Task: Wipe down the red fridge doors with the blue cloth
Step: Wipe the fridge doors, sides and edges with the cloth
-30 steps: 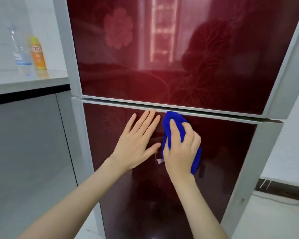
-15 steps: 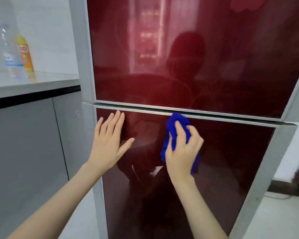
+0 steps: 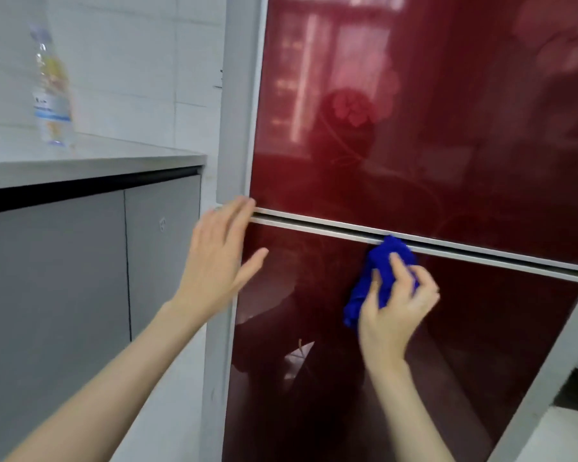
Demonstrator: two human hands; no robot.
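Observation:
The red fridge fills the right of the view, with a glossy upper door [image 3: 447, 128] and a lower door [image 3: 481, 345] split by a silver strip [image 3: 314, 225]. My right hand [image 3: 394, 311] presses the bunched blue cloth [image 3: 386, 261] against the top of the lower door, the cloth's upper end touching the strip. My left hand [image 3: 221, 258] is open, fingers spread, at the fridge's left edge, with fingertips at the strip's left end.
A grey cabinet [image 3: 64, 295] with a pale countertop [image 3: 90, 161] stands left of the fridge. A clear plastic bottle [image 3: 50, 88] stands on it against the white tiled wall. Pale floor shows at the bottom right.
My left hand has slid left from the lower door's glass to the fridge's left edge. The right hand and cloth stay near the strip, and the view has shifted left.

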